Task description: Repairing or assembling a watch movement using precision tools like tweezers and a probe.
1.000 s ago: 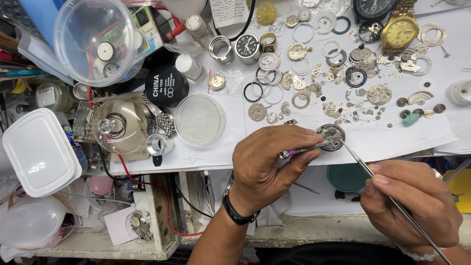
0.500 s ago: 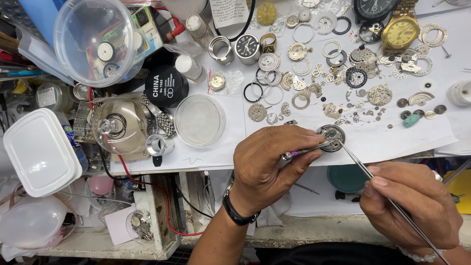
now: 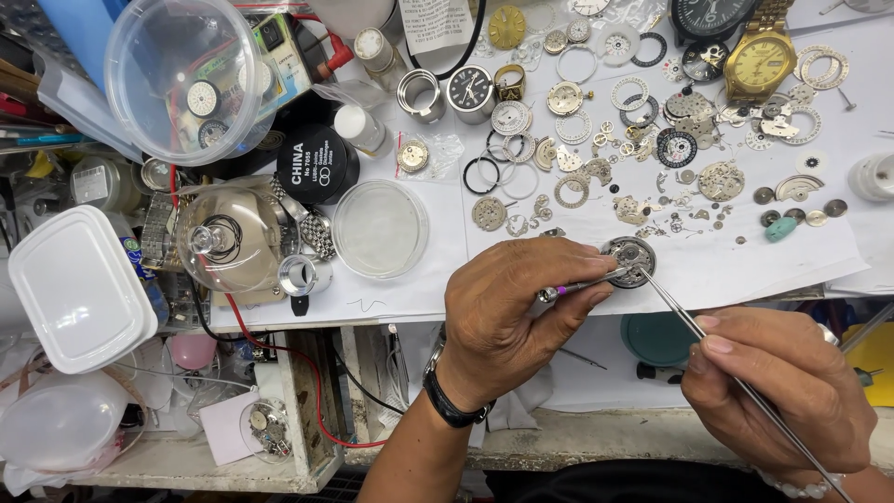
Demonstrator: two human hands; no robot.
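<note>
While both forearms hang off the near edge of the bench, I get steady support for fine work: the right hand (image 3: 782, 391) is closed on long thin tweezers (image 3: 708, 345), held pencil-style w/ the shaft running back past the wrist, tips angled up-left so they land on the watch movement (image 3: 630, 259) w/o the hand blocking my view. Left hand (image 3: 512, 317), w/ a black wristband (image 3: 454, 401), is clenched round a small screwdriver (image 3: 573, 289) w/ a purple band near its end; its tip meets the movement from the left, so the 2 tools come in from opposite sides. Whether the tweezer tips actually pinch a part I can't tell, too small. Movement sits on the white paper sheet (image 3: 801, 251) near the bench's front edge, close to me, prob. so dropped bits show against the white. Just left of it a clear round dish (image 3: 380, 228) lies flat, & further left a glass dome cover (image 3: 228, 237) stands over parts, likely vs dust. Beyond the movement, loose gears, rings & plates (image 3: 643, 140) are spread in a single layer, apart enough to pick singly. At the far edge a gold wristwatch (image 3: 762, 61) lies face up, & far left a clear plastic tub (image 3: 182, 79) tilts on clutter, w/ a white lidded box (image 3: 79, 289) below it.
</note>
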